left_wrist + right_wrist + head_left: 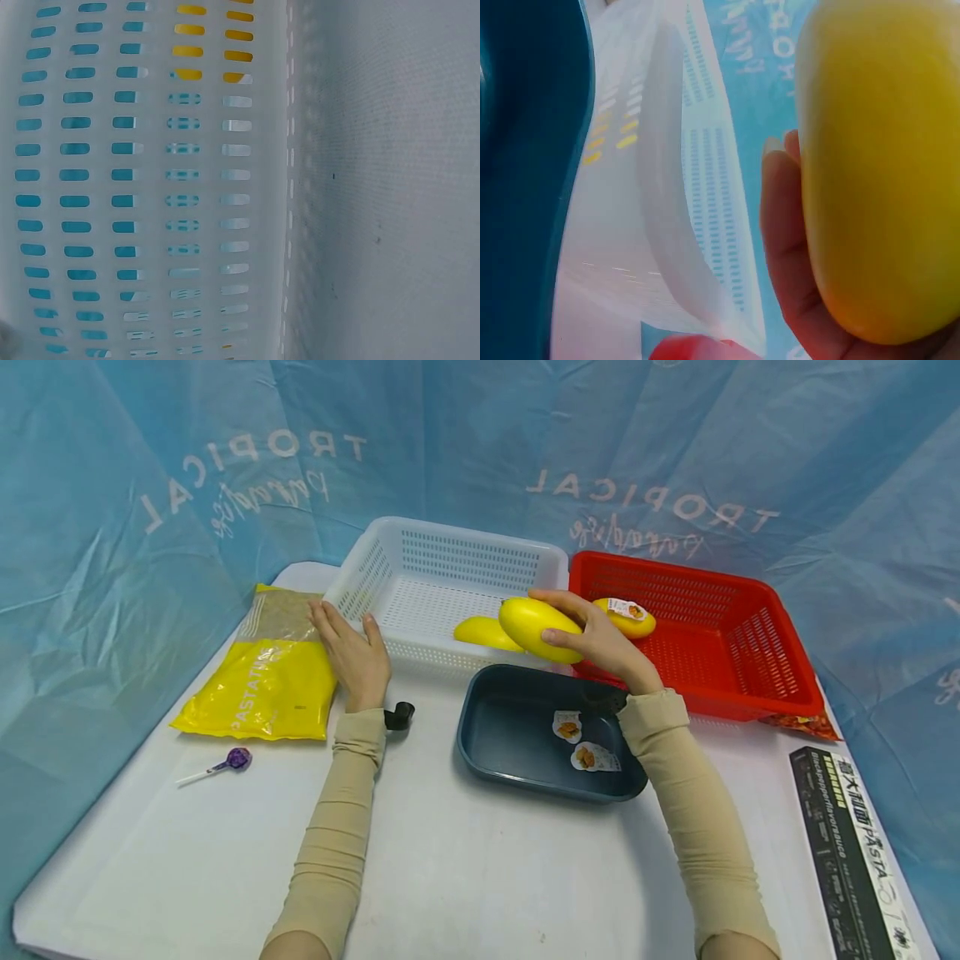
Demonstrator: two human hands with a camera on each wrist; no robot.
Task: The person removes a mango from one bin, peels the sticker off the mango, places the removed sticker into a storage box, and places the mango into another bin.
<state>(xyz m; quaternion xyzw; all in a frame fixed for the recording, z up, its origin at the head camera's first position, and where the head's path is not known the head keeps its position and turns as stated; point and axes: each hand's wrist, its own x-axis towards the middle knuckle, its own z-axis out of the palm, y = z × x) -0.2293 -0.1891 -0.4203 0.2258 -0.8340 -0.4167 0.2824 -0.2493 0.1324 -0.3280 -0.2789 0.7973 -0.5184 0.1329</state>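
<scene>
My right hand [609,647] grips a yellow mango [534,625] above the front right rim of the white basket [465,550]; the same mango [885,180] fills the right of the right wrist view. Inside the white basket, near its front wall, lies another yellow mango [483,632]. A mango with a label [632,620] sits at the left end of the red basket [675,575]. With fingers extended, my left hand [356,658] rests against the white basket's front left corner. The left wrist view shows the basket's slotted wall [150,161].
In front of the baskets stands a dark blue tray [510,752] with two stickers inside. A yellow bag [281,685] and a purple lollipop [238,759] lie left. To the right are a black pasta box [836,835] and a red packet [810,725] partly under the red basket.
</scene>
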